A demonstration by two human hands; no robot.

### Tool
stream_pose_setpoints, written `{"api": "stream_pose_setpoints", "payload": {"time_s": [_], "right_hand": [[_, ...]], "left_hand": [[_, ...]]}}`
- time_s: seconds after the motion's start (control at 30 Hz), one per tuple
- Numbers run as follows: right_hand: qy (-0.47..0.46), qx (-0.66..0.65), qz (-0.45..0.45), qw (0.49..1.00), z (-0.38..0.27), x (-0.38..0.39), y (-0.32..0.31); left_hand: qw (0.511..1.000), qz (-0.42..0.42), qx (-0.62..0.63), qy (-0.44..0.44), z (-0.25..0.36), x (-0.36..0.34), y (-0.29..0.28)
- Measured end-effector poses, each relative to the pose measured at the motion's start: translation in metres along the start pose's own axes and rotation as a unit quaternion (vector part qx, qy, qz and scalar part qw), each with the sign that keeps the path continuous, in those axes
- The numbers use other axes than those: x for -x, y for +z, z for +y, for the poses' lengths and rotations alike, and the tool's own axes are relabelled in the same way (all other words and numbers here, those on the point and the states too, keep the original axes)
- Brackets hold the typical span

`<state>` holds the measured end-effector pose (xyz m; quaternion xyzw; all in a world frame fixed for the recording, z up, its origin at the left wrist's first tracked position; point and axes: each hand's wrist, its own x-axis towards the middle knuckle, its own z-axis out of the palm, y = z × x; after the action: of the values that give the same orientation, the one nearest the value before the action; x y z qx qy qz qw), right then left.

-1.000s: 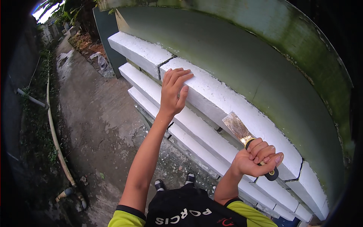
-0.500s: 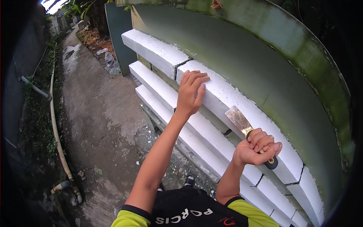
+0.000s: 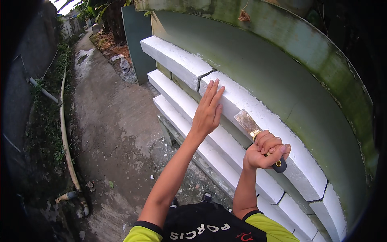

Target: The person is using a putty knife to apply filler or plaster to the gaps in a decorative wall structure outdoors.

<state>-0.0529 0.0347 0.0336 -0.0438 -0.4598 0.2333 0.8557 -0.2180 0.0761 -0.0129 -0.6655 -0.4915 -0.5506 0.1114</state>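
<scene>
Right hand (image 3: 266, 151) fisted round scraper (image 3: 258, 135) handle, blade on top white ledge (image 3: 258, 113) | left hand (image 3: 207, 111) open, flat on same ledge | ledges look mostly clean white; green wall (image 3: 282, 76) stays mossy | concrete path (image 3: 113, 133) below

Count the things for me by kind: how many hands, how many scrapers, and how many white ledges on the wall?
Bare hands: 2, the left hand and the right hand
Metal-bladed scraper with black handle: 1
White painted stepped ledges on the wall: 3
Total: 6
</scene>
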Motion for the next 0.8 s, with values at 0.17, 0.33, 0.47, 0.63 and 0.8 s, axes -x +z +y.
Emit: {"api": "stream_pose_setpoints", "payload": {"time_s": [0.17, 0.33, 0.47, 0.63, 0.8], "right_hand": [[-0.030, 0.006, 0.002, 1.000, 0.021, -0.001, 0.019], [-0.026, 0.021, -0.016, 0.999, 0.023, -0.007, 0.052], [-0.006, -0.010, -0.018, 1.000, 0.019, -0.001, 0.028], [-0.001, -0.018, 0.014, 1.000, 0.008, -0.007, 0.010], [-0.019, -0.005, 0.000, 1.000, 0.036, 0.000, 0.039]], "left_hand": [[0.998, -0.029, 0.029, -0.036, 0.001, 0.049, 0.021], [0.994, -0.031, 0.067, -0.075, 0.006, 0.065, 0.022], [0.968, 0.052, 0.167, -0.180, 0.008, 0.064, 0.022], [0.958, 0.093, 0.168, -0.212, -0.005, 0.039, 0.007], [0.980, 0.139, 0.044, -0.133, -0.058, -0.006, -0.018]]}}
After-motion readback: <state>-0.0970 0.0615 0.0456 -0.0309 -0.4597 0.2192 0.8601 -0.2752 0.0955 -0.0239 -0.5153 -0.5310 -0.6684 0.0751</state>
